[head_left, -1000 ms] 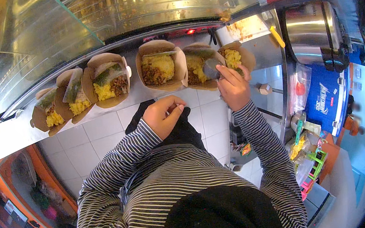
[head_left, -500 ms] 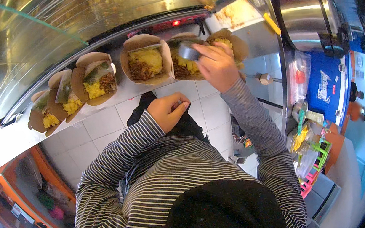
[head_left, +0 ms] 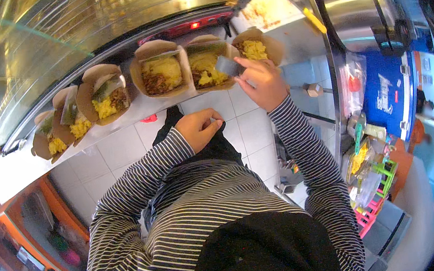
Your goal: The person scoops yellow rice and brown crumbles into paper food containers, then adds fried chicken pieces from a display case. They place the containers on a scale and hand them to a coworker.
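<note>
The landmark is a long, flat, silver metal shelf (head_left: 14, 176). Six open brown cardboard boxes stand in a row on it, probably side by side so one hand can reach each. Their flaps are up, which leaves the soft yellow food (head_left: 212, 77) and crumbly brown food (head_left: 153, 83) easy to get at. The three boxes toward the shelf's left end also have clear plastic packets with something green inside (head_left: 108, 85).

The right hand (head_left: 262, 80) is over the shelf's right part. Its fingertips grip a small, round, grey cup (head_left: 227, 66), tipped sideways above the right edge of the fifth box from the left (head_left: 207, 40). Holding it that way likely keeps the fingers out of the food. I cannot tell if the cup touches the food.

The left hand (head_left: 201, 130) is in front of the shelf, fingers curled, perhaps to stay out of the way. I cannot tell if it holds anything.
</note>
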Demonstrator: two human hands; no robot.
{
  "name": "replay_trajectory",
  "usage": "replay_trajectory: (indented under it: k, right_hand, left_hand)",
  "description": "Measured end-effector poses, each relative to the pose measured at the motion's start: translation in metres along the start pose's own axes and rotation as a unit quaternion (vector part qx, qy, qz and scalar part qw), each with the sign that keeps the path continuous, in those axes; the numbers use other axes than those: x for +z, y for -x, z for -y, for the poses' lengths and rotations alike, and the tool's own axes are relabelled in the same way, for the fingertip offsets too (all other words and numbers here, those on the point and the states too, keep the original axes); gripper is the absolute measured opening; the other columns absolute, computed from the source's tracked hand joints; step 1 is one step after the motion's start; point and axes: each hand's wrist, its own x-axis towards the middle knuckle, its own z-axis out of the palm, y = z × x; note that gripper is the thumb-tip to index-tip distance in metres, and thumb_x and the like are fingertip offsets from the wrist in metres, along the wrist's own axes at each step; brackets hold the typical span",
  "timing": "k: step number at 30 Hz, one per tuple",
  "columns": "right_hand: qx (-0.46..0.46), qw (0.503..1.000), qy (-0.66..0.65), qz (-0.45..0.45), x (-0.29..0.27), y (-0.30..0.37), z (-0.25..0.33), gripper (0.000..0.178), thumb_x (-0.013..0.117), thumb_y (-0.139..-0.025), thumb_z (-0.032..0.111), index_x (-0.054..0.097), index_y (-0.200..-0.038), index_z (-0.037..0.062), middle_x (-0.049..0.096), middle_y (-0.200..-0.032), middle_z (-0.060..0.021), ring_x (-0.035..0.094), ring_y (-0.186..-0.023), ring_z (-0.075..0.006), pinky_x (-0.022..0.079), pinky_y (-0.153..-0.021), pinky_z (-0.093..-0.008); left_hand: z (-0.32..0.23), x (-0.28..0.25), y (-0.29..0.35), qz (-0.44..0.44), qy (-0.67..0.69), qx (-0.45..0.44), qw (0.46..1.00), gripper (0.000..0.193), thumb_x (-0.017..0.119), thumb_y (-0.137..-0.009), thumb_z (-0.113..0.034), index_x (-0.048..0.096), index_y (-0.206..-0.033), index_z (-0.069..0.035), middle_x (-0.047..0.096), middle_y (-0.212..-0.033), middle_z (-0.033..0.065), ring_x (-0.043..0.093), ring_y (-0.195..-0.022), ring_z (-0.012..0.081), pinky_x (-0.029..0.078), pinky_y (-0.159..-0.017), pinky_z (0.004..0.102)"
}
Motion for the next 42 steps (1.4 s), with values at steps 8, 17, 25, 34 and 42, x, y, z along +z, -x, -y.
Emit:
replay_trajectory:
  k: [8, 17, 25, 34, 42]
  right_hand:
    - [0.4, 0.566, -0.681, -0.236, -0.04, 0.117, -0.008, 0.011, 0.065, -0.083, 0.013, 0.061, -0.088, 0.0037, 0.063, -0.085, -0.0063, 0.062, -0.077, -0.0149, 0.052, -0.073, -0.0302]
    - [0.461, 0.458, -0.454, -0.609, -0.193, 0.504, -0.065, 0.008, 0.064, -0.082, 0.011, 0.06, -0.085, 0.0047, 0.062, -0.083, -0.0076, 0.061, -0.074, -0.0188, 0.053, -0.07, -0.0363]
    - [0.534, 0.739, 0.261, -0.317, -0.256, 0.745, -0.297, 0.018, 0.063, -0.077, 0.015, 0.061, -0.085, -0.0005, 0.063, -0.105, -0.0198, 0.06, -0.095, -0.0338, 0.049, -0.081, -0.0387]
    - [0.529, 0.834, 0.153, -0.038, -0.25, 0.756, -0.322, 0.025, 0.054, -0.081, 0.01, 0.059, -0.102, -0.0036, 0.052, -0.126, -0.019, 0.052, -0.113, -0.0307, 0.044, -0.097, -0.038]
    - [0.505, 0.848, 0.159, -0.002, -0.288, 0.753, -0.347, 0.029, 0.054, -0.081, 0.011, 0.059, -0.106, -0.0032, 0.051, -0.128, -0.0183, 0.05, -0.115, -0.031, 0.044, -0.096, -0.0387]
  left_hand:
    - [-0.012, 0.072, -0.044, 0.092, -0.006, 0.013, 0.996, 0.026, 0.055, -0.091, -0.027, 0.061, -0.099, -0.004, 0.057, -0.066, 0.005, 0.053, -0.056, 0.0102, 0.043, -0.053, 0.0276]
    - [-0.101, 0.28, -0.112, 0.279, -0.023, -0.013, 0.96, 0.023, 0.052, -0.094, -0.024, 0.062, -0.099, -0.003, 0.056, -0.075, 0.0001, 0.052, -0.064, 0.0074, 0.045, -0.058, 0.0221]
    - [-0.181, 0.612, -0.223, 0.446, 0.177, -0.16, 0.863, 0.048, 0.054, -0.092, -0.032, 0.042, -0.131, -0.008, 0.057, -0.116, 0.0088, 0.055, -0.099, 0.0184, 0.047, -0.082, 0.0341]
    - [-0.217, 0.752, -0.267, 0.349, 0.259, -0.265, 0.861, 0.086, 0.06, -0.089, -0.026, -0.002, -0.148, -0.016, 0.026, -0.148, 0.0093, 0.038, -0.126, 0.0297, 0.033, -0.102, 0.0496]
    - [-0.217, 0.761, -0.274, 0.335, 0.26, -0.27, 0.865, 0.084, 0.059, -0.086, -0.022, 0.001, -0.148, -0.017, 0.037, -0.136, 0.007, 0.044, -0.119, 0.0253, 0.037, -0.097, 0.0485]
